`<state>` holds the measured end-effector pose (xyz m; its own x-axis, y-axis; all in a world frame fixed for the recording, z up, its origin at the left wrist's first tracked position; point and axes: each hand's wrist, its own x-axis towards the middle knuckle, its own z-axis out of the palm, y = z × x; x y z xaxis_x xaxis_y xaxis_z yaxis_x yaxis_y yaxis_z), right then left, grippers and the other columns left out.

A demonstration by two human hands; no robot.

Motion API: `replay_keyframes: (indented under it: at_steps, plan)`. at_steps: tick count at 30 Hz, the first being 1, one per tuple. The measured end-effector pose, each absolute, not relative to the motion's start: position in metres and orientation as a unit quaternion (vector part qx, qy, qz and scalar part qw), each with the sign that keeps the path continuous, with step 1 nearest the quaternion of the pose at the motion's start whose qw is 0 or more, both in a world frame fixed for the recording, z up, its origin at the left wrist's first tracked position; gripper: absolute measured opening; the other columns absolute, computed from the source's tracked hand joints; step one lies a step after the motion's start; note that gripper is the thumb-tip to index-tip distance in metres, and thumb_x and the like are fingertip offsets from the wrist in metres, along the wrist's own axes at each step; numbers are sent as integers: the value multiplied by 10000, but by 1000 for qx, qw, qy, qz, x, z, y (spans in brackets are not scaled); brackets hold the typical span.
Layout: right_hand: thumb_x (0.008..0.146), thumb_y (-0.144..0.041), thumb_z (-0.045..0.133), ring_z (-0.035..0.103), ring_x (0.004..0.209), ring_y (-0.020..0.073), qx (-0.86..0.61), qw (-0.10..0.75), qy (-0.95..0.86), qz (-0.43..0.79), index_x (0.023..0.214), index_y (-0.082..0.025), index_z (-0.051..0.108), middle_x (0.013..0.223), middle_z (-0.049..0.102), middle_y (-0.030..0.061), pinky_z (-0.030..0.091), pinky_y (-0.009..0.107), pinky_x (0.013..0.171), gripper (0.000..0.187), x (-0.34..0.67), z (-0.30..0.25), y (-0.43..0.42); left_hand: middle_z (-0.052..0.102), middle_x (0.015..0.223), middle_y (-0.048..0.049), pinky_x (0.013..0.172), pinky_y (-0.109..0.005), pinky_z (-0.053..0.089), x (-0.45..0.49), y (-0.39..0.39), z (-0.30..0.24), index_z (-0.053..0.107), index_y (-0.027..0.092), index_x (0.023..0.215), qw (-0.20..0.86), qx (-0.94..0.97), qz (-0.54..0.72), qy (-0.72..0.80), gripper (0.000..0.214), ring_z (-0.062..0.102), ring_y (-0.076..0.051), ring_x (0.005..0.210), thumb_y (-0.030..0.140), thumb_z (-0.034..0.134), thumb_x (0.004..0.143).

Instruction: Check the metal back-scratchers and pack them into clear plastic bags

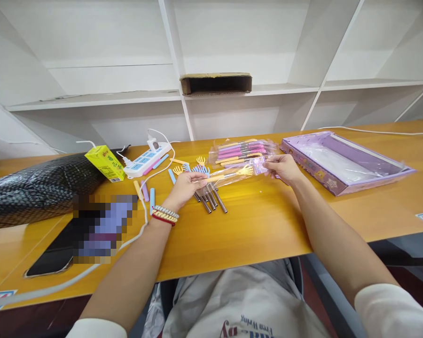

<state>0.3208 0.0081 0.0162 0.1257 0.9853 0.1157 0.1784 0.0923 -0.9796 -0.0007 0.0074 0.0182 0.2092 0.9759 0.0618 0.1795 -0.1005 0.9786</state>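
Note:
Between my two hands stretches a bagged back scratcher (229,175), yellow with a claw-shaped end, in a clear plastic sleeve. My left hand (189,187) pinches the sleeve's left end. At the other end, by the purple header, my right hand (281,168) grips it with closed fingers. Under and behind my left hand lie loose scratcher parts: blue claws (201,170), yellow claws (178,170) and metal rods (211,202). Just beyond the held one is a pile of bagged scratchers (245,151) in pink, purple and yellow.
A purple open box (324,180) lined with plastic stands right. On the left are a power strip (150,159), a yellow drink carton (105,163), coloured handle tubes (152,201), a phone (52,249), a white cable (144,225) and a black bundle (38,188). White shelves hold a cardboard box (216,76).

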Motion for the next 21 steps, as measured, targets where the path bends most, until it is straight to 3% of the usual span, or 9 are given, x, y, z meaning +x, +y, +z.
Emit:
replay_keyframes:
  at_steps: [4,7,9,12,17,21]
  plan:
    - [657,-305,662,546,418,129,-612,473,-590,232,739,-136,637,511,608,29,368,201,368,189,312,13,9,611,609,-10,541,-261,460,7,6,12,680,123,846,471,613,414,481,318,543,-109,518,295,733,583]
    - [712,-374,607,591,547,143,-601,458,-631,176,860,-145,661,665,655,42,426,214,474,278,308,7,13,590,577,4,516,-241,443,9,6,10,677,125,849,469,604,419,489,300,519,-95,492,277,724,594]
    - [769,-451,525,596,600,148,-586,457,-642,188,892,-146,659,742,659,48,435,222,506,356,306,3,16,588,572,7,513,-233,439,10,6,11,678,124,848,466,602,421,494,287,513,-90,488,257,718,597]
    - [810,-488,438,570,556,143,-585,454,-638,210,872,-138,650,652,623,35,416,227,480,413,306,-2,19,583,557,9,513,-230,440,9,5,13,679,122,835,462,602,421,497,264,512,-89,487,241,709,601]
    - [687,-400,611,470,415,98,-587,455,-616,262,797,-141,615,557,566,-5,376,220,402,281,308,-7,24,623,619,-16,530,-242,458,8,4,15,676,122,841,471,608,410,491,284,548,-104,522,265,714,599]
    - [652,-366,646,520,487,111,-547,481,-600,331,765,-159,557,634,589,5,427,220,402,252,307,-4,23,620,616,-15,519,-233,456,6,4,17,671,115,833,483,603,417,478,296,541,-99,520,269,728,588]
